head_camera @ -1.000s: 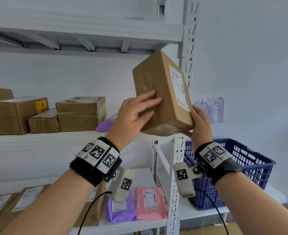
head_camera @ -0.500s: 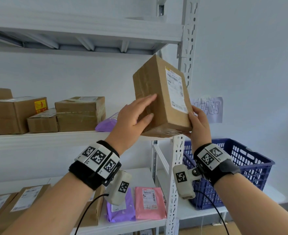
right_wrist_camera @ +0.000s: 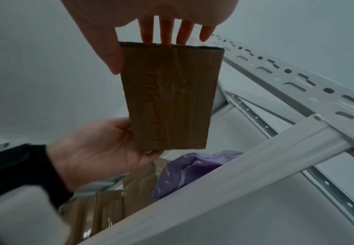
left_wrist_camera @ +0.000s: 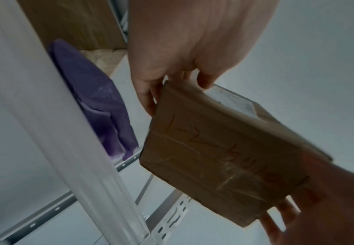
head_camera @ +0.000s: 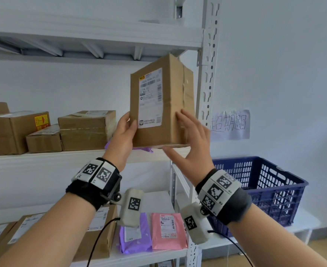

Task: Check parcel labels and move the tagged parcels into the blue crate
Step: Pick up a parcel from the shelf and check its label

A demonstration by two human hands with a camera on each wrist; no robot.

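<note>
Item: one brown cardboard parcel (head_camera: pixel 161 105), in hand, raised upright in front of the middle shelf (head_camera: pixel 62 157).
- The person is turning its white shipping label (head_camera: pixel 150 98) toward the head camera, presumably so it can be read.
- The left hand (head_camera: pixel 123 134) is gripping the lower left edge, thumb on the label face, fingers curled behind.
- The right hand (head_camera: pixel 192 140) is steadying the right side with straight, spread fingers, thumb hanging free below.
- Red handwriting (right_wrist_camera: pixel 154 99) is showing on the underside, legibility uncertain.

Destination: one blue crate (head_camera: pixel 264 189), sitting low to the right, well apart from the parcel.

Stock in view:
- Middle shelf: four boxes, one purple bag.
- Lower shelf: one pink mailer (head_camera: pixel 167 231), one purple mailer (head_camera: pixel 134 239), at least three labelled boxes.
- Wall: one handwritten paper sign (head_camera: pixel 230 124).
</note>
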